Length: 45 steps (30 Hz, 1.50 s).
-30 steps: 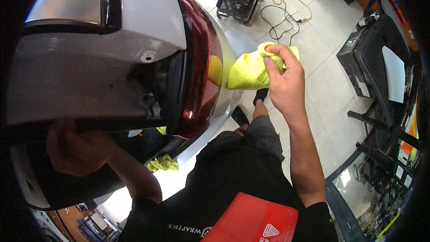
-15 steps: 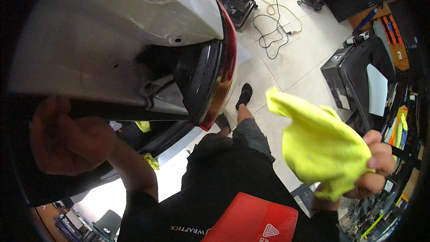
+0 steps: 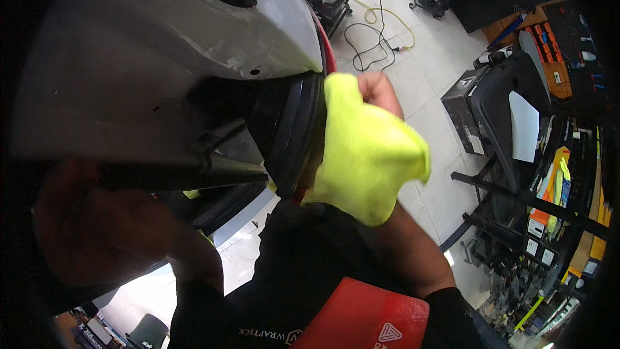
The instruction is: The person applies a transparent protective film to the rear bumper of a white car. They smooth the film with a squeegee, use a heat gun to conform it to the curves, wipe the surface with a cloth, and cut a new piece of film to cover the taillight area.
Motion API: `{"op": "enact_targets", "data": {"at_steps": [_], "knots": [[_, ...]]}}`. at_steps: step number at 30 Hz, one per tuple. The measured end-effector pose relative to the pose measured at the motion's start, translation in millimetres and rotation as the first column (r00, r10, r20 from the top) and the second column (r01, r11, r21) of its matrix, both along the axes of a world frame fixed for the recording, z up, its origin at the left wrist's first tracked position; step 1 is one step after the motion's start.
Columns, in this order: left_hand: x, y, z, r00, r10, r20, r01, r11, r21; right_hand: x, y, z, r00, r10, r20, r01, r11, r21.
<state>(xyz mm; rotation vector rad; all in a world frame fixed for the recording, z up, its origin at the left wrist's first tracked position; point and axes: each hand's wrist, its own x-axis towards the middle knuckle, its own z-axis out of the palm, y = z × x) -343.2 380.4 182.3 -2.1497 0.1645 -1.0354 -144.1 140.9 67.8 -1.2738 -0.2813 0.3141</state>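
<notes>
A bright yellow cloth (image 3: 371, 155) hangs from my right hand (image 3: 381, 92), whose fingers close on its upper edge. The cloth drapes in front of the red tail light (image 3: 328, 48) and hides most of it. To the left spreads a pale car body panel (image 3: 161, 39) with a small round hole and a glossy black part (image 3: 284, 129) at its right end. My left hand (image 3: 97, 226) is in deep shadow by the panel's dark lower edge. Its fingers are too dark to make out.
A black and a yellow cable (image 3: 381, 45) lie on the tiled floor beyond. On the right are a black case-like box (image 3: 462, 113), a white sheet (image 3: 524, 126) and crowded racks of tools. A flat red piece (image 3: 365, 317) is in front of my black shirt.
My right hand has brought the yellow cloth leftward and up, from beside the racks to the tail light. My left hand stays near the panel's lower edge, now darker.
</notes>
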Motion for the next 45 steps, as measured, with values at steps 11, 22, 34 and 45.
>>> {"op": "enact_targets", "data": {"at_steps": [11,22,34,45], "knots": [[-8.5,-11.8,-10.6,0.980,0.187,0.062,-0.192,0.978,0.084,6.3,-9.8,15.1,0.961,0.200,-0.189,-0.186,0.978,0.090],[-2.2,-11.9,-25.0,0.912,0.262,0.316,-0.344,0.908,0.240,-15.7,-25.9,15.2,0.981,0.137,0.138,-0.101,0.965,-0.241],[4.3,-3.2,-21.8,0.963,0.074,0.260,-0.066,0.997,-0.037,157.3,-1.2,-131.0,0.736,-0.056,0.675,0.503,0.712,-0.489],[21.5,-25.0,-18.4,0.963,0.174,0.204,-0.209,0.965,0.162,167.1,-180.0,-140.8,0.957,0.102,-0.270,-0.250,0.763,-0.597]]}}
